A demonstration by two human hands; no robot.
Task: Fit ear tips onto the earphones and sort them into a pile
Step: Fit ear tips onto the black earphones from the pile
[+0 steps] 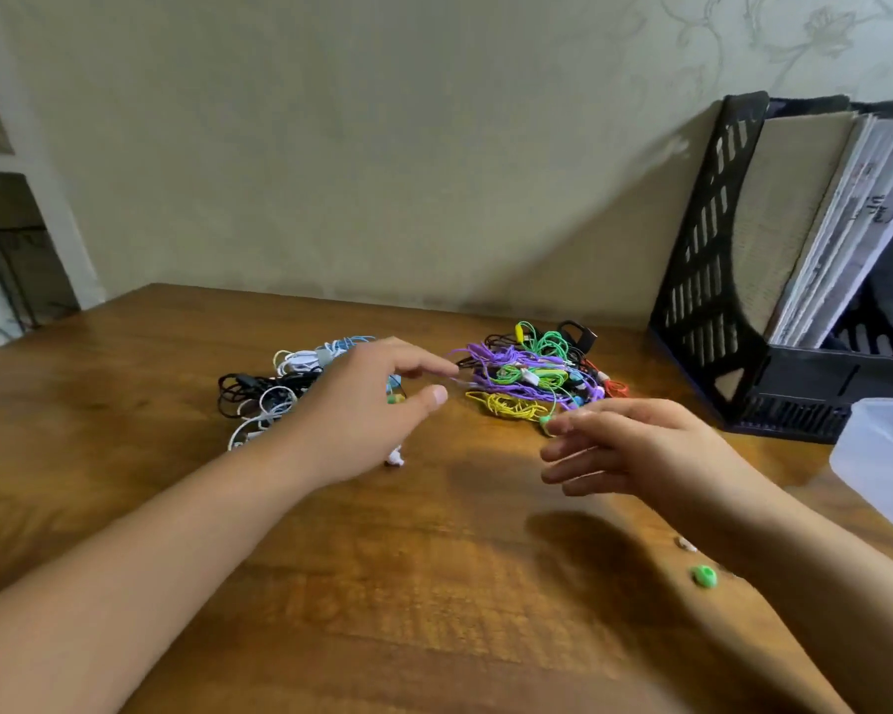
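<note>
- Left hand [362, 409]: fingers spread, nothing held, hovering beside the purple cable.
- Right hand [635, 445]: relaxed, nothing grasped; a green earbud [545, 418] lies at its fingertips.
- Coloured earphone pile [532, 376]: between the hands, farther back; white-and-black pile [274, 386] behind the left hand.
- Green ear tip [703, 577]: loose on table [434, 584].
- Step judged: selecting the next earphone; a pinch is called for.

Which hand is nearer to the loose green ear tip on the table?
Right. The right hand hangs just above and behind the green ear tip; the left hand is far across the table.

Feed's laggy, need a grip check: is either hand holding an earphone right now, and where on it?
Left hand holds nothing. Right hand is blurred; a green earbud sits at its fingertips, but a pinch cannot be confirmed.
</note>
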